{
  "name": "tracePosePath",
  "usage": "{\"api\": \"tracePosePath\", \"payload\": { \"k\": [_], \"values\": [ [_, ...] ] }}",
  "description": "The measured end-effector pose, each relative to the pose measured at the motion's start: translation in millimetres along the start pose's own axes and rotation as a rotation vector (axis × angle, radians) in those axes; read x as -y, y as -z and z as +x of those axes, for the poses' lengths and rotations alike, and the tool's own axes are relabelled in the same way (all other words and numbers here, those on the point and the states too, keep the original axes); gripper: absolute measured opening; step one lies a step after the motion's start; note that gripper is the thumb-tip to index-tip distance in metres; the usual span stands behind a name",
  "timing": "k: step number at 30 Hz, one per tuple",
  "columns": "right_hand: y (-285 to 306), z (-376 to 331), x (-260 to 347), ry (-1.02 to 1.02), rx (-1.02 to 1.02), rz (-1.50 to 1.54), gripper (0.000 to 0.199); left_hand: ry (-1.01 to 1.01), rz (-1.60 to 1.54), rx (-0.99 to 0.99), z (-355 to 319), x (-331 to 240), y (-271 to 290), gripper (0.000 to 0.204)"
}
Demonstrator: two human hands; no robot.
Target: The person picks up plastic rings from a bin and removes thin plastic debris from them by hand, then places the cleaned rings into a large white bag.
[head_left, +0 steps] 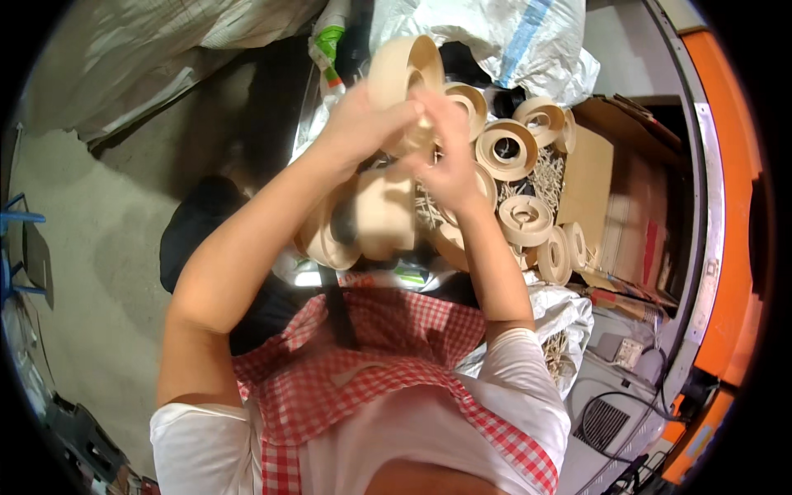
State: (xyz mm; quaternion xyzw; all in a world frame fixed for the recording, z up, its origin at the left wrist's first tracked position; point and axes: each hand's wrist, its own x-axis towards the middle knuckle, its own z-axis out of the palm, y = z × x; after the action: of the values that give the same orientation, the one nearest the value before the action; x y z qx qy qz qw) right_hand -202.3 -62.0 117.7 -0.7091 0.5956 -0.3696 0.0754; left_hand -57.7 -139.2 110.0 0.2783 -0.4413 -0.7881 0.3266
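My left hand (360, 124) grips a beige, round plastic part (403, 62) with a deep curved wall, raised above a pile of like parts. Close against it, my right hand (448, 157) is smeared by motion, its fingertips near the inside of the part. Whether those fingers hold anything small cannot be made out. Below my hands lie larger beige round parts (385, 214), partly hidden by my wrists. To the right are several beige rings with smaller inner rings, among them one ring (506, 150) with a dark centre.
Small beige plastic pieces (544, 175) are scattered between the rings. An opened cardboard box (587, 186) stands at the right, beside an orange frame (726, 206). White woven sacks (483, 37) bulge at the back. A grey machine (615, 417) with cables sits at the lower right.
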Motion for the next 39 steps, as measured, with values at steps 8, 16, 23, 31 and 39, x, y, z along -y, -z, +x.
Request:
{"api": "tracePosePath", "payload": {
  "k": [8,16,23,31,39],
  "values": [
    [-112.4,21.0,-132.7,-0.248,0.603,0.048,0.032,-0.235,-0.191,-0.447,16.1,-18.6,29.2,0.042],
    [-169.8,7.1,-132.2,-0.188,0.314,0.147,0.039,-0.234,-0.099,-0.412,14.0,-25.9,33.7,0.04],
    [-176.6,-9.0,-156.0,-0.233,0.371,-0.167,0.039,-0.251,-0.104,-0.41,18.2,-24.8,32.5,0.044],
    [-159.7,4.5,-152.8,-0.328,1.157,-0.575,0.039,-0.262,-0.039,-0.424,15.7,-26.4,33.8,0.049],
    [-132.1,5.7,-116.1,-0.525,0.684,-0.227,0.031,-0.237,0.049,-0.408,10.9,-28.8,35.5,0.053]
  ]
}}
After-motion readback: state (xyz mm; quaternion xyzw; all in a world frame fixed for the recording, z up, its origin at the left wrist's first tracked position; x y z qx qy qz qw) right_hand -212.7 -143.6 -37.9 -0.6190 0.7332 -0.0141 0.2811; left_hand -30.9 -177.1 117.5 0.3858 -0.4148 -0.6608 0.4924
